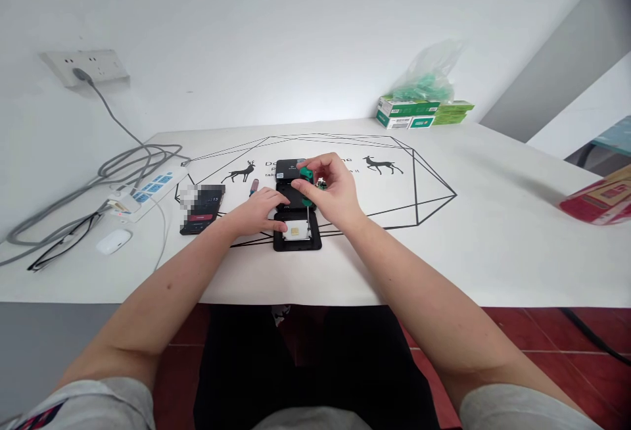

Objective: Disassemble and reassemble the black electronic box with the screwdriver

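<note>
One green screwdriver (306, 174) is pinched in the right hand (331, 190), shaft pointing down over the black case (298, 244) on the tabletop (468, 259); the left hand (262, 210) rests on it, fingers spread. I'd keep the shaft upright and brace the case firmly.

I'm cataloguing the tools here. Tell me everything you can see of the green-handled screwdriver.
The screwdriver has a green, plastic-looking handle, partly hidden by the right hand gripping it, and a thin, metallic-looking shaft. It is held roughly upright, shaft pointing down at the right side of the black housing. The tip is too small to make out.
</note>
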`<state>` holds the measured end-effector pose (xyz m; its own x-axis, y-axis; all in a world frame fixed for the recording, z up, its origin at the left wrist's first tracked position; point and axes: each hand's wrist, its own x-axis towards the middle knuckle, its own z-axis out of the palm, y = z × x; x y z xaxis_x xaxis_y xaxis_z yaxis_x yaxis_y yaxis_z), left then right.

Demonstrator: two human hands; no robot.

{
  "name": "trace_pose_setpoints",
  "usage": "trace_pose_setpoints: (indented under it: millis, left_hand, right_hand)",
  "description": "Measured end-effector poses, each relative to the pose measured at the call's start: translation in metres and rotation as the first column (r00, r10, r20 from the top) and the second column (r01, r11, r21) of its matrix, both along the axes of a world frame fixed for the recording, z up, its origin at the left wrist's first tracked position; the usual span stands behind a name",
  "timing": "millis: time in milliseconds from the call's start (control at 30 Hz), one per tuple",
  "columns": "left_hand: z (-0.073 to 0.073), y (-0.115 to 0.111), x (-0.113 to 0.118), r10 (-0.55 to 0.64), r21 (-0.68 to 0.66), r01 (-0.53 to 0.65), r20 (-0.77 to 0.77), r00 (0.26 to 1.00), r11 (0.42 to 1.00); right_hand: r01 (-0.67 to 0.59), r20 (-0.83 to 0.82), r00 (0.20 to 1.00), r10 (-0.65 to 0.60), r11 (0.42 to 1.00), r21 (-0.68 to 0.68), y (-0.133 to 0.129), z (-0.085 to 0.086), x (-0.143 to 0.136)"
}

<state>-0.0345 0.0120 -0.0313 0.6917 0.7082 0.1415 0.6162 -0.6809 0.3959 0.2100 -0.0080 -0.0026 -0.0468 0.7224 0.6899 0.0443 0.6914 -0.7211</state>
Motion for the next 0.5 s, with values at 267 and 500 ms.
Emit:
trace_pose_setpoints:
  millis: [267,500]
  left_hand:
    - [-0.0012,0.0007,0.0002,0.013,0.023,-0.013,0.018,1.000,1.000]
    - [0.0016,-0.0002,0.0026,0.001,0.032,-0.001,0.028,1.000,0.999]
  right_hand:
    - [-0.150,0.026,0.988,0.150,0.989,0.011,-0.0012,-0.0027,0.0045]
    - [-0.027,0.097,0.995,0.004,0.971,0.238,0.0073,0.0008,0.0088]
